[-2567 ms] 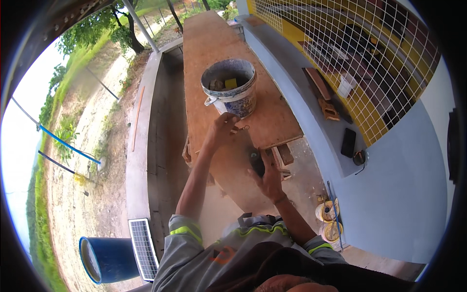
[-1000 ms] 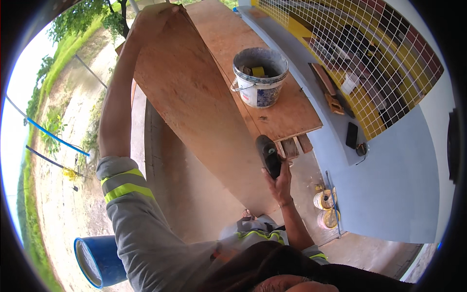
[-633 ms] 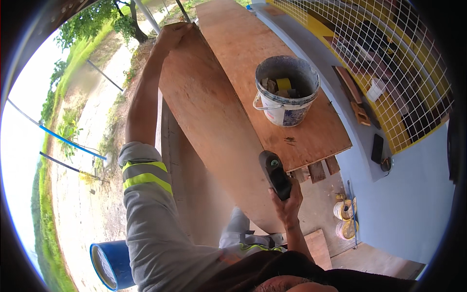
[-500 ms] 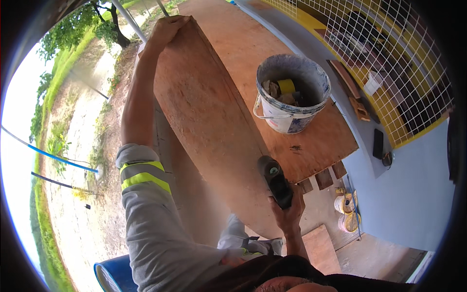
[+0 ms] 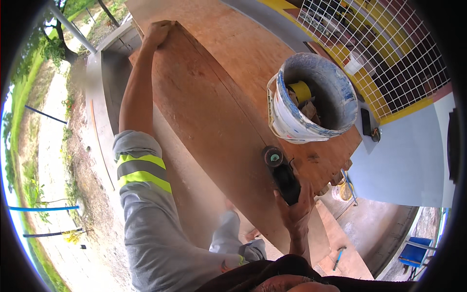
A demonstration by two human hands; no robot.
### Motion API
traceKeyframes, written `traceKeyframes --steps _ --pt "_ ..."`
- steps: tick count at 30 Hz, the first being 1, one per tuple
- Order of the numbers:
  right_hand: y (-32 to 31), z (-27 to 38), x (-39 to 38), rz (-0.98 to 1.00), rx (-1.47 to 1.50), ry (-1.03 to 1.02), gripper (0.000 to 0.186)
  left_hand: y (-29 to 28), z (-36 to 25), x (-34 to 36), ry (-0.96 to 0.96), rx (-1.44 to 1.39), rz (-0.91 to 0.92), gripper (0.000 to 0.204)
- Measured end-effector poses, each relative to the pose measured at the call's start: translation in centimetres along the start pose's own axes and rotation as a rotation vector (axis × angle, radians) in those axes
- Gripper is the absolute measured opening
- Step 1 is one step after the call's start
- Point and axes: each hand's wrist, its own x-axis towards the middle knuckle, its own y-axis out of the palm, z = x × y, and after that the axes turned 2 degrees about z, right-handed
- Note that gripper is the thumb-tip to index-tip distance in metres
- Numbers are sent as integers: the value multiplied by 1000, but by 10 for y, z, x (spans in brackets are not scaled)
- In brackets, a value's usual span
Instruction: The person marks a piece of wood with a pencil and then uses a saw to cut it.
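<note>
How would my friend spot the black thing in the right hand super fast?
Find the long brown board slanting down the middle. Near its right edge, the right hand holds the black thing. Unlike the big whitish bucket nearby, it's small and dark, with a round green spot near one end.

A head-worn fisheye camera looks downward close-by.

Seen from the right fingers [image 5: 308, 191], the bucket [image 5: 287, 116] blocks twelve o'clock. Bare worktop [image 5: 238, 46] leaves a passage at eleven, between bucket and board [image 5: 209, 104]. The slanting board closes off half past ten. The left forearm [image 5: 135, 95] crosses ten. Open floor [image 5: 187, 190] shows at nine, and again toward four, past the worktop's corner.
</note>
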Motion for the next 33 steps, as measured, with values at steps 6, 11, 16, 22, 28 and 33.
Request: traceKeyframes --steps 6,11,16,22,28,33 --pt "-7 -13 -7 49 -144 25 52 69 85 26 -95 -4 66 44" --pt "12 -7 10 57 -235 11 52 111 72 43 -123 51 204 46" --pt "17 -5 14 116 -286 66 55 95 19 -69 106 93 0 61" --pt "12 -12 10 114 -232 77 53 60 -137 -345 318 -382 416 59" --pt "-14 -2 10 228 -205 169 50 83 -164 -388 281 -271 277 56" --pt "-93 -38 -34 192 -242 79 47 86 -180 -400 309 -55 231 53"
